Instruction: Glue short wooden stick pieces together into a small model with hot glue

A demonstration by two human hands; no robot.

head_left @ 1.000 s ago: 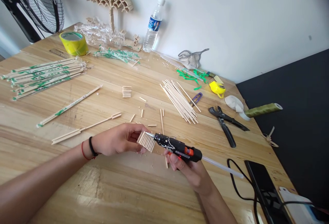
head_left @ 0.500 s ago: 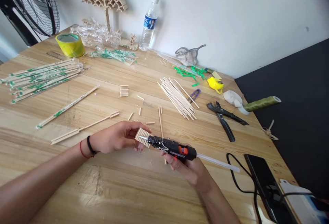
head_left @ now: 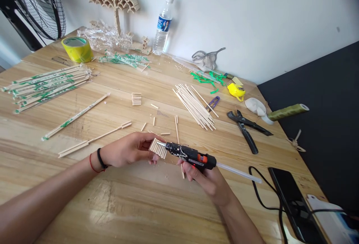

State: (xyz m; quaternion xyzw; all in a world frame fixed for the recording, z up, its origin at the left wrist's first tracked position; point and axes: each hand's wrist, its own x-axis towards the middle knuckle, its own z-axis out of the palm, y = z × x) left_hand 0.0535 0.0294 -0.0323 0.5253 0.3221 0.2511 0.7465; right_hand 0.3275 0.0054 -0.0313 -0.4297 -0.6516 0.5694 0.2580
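Note:
My left hand [head_left: 130, 150] pinches a small panel of short wooden sticks [head_left: 157, 148] just above the wooden table [head_left: 134, 199]. My right hand [head_left: 206, 179] grips a black glue gun [head_left: 191, 154] with an orange trigger, a clear glue stick [head_left: 238, 173] jutting from its back. The gun's metal nozzle touches the top edge of the stick panel. A few cut stick pieces [head_left: 153, 121] lie on the table right behind my hands.
A pile of bare sticks [head_left: 195, 106] lies behind, black pliers [head_left: 246, 129] to its right. Wrapped chopsticks [head_left: 46, 84] and yellow tape [head_left: 77, 48] sit far left. A black cable [head_left: 266, 199] and phone [head_left: 291, 203] lie near the table's right edge. A water bottle [head_left: 163, 25] stands by the wall.
The glue gun's nozzle slid left along the stick panel half a second ago and has come back slightly right and up. Both hands stay in nearly the same place.

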